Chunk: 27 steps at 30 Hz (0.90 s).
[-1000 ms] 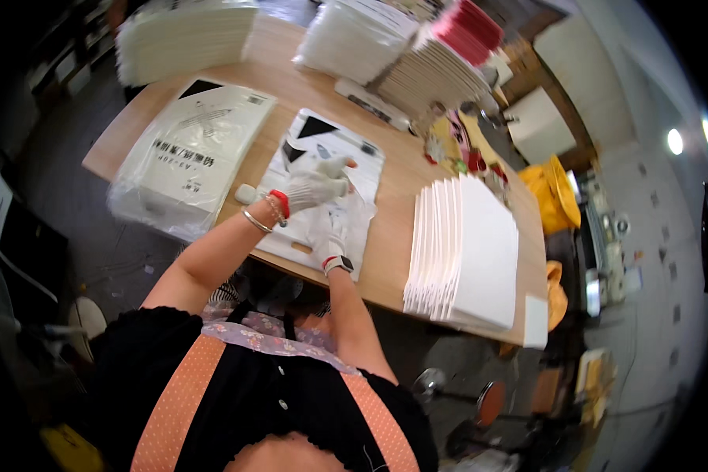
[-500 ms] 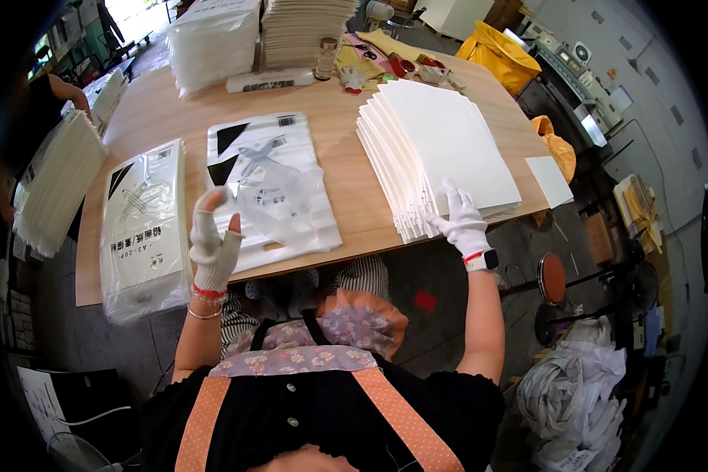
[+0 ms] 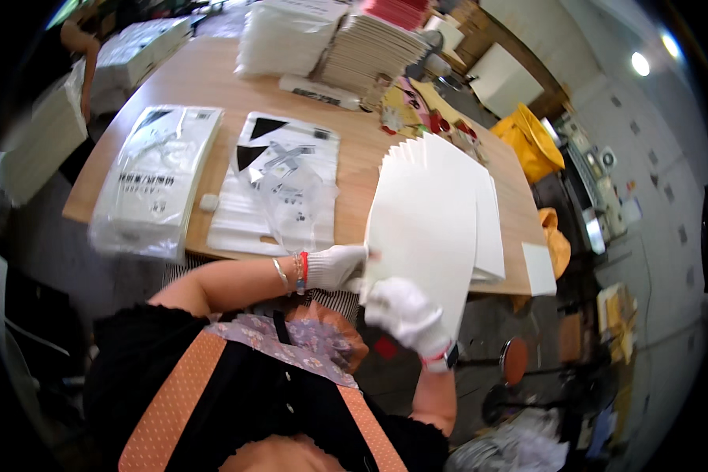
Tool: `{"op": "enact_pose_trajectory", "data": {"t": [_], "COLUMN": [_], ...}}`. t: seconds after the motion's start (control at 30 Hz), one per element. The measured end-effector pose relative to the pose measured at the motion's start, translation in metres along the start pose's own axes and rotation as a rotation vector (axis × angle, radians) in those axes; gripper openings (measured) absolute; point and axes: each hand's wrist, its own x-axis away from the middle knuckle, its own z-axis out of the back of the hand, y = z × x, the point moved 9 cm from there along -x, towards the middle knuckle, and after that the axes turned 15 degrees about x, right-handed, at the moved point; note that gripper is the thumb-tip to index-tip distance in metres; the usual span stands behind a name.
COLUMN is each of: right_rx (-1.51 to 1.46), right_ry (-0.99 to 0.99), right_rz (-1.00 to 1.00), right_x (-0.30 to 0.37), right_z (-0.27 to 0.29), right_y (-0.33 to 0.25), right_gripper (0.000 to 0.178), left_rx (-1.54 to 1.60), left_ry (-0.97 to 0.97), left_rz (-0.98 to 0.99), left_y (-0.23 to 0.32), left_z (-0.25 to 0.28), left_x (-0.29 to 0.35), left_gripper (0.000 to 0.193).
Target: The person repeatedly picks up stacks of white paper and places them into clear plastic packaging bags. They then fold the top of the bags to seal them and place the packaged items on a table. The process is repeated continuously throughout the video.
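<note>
Far left edge: here's a co-worker's bare arm, hanging beside a blurred white stack.
Table, left: a plastic-wrapped pile of paper packs lies flat on the pale wooden table, shining under the light.
Small white block: just right of that pile, a tidy little neighbour.
Plastic bags: left of centre, a flat pile with black patches, the top one rumpled.
Far side: a wrapped white bundle stands next to a tall cream stack.
Left hand: white-gloved, and it's pinching the left edge of the white sheets, one bare fingertip showing on top.
Right hand: gloved too, fingers curled at the sheets' near end; blurred, so I cannot tell whether they grip.
White sheets: right of centre, fanned at the far end, the near end reaching past the table's near edge.
Right side: one loose white card lies at the near right corner, a yellow bag beyond the table's far right.
</note>
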Motion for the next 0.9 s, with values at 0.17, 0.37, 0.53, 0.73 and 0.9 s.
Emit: {"op": "enact_pose_trajectory", "data": {"t": [0.17, 0.37, 0.53, 0.73, 0.9], "right_rx": [-0.773, -1.470, -0.933, -0.253, 0.224], "right_ry": [0.402, 0.665, 0.789, 0.524, -0.131], "right_rz": [-0.789, -0.744, -0.771, -0.683, -0.556], "right_x": [0.122, 0.063, 0.044, 0.065, 0.026], "right_z": [-0.030, -0.130, -0.144, -0.134, -0.160], "right_y": [0.099, 0.020, 0.037, 0.048, 0.033], "right_gripper": [0.030, 0.052, 0.038, 0.023, 0.030], "left_rx": [-0.736, -1.843, -1.694, -1.482, -1.685], "left_ry": [-0.025, 0.155, -0.131, 0.975, 0.584], "left_rz": [-0.278, -1.284, -1.101, -1.294, -1.333], "left_y": [0.033, -0.025, 0.017, 0.223, 0.162], "left_z": [0.009, -0.036, -0.038, 0.053, 0.003], "left_x": [0.062, 0.117, 0.134, 0.151, 0.135], "left_gripper": [0.037, 0.067, 0.051, 0.062, 0.032]}}
